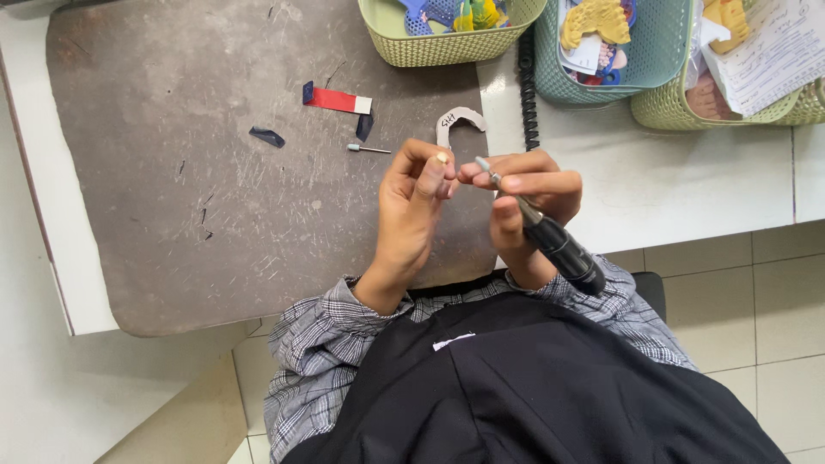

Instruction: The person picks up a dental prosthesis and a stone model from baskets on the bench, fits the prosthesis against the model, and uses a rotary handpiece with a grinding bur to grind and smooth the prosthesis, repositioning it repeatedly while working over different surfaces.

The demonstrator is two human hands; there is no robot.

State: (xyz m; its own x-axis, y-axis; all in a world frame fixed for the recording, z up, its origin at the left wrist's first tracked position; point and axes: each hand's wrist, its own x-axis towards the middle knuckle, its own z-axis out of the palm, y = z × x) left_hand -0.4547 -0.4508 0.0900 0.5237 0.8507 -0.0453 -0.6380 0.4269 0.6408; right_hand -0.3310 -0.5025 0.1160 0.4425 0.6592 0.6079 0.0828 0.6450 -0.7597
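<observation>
Both hands meet: right hand (524, 193) grips handpiece (550, 241) beside left hand (417, 202).

Both hands raised together, left hand (415, 193) and right hand (526, 193) fingers pinched.

My sleeves (344, 318) are grey-and-white plaid under a black apron (516, 387). The handpiece (559, 247) I hold is black with a silver tip. The mat (215, 198) is brown-grey; one basket (447, 43) pale green, another (662, 60) teal, I think.

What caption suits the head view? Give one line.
Left hand pinches a small pale piece beside the black rotary handpiece held by the right hand.
</observation>
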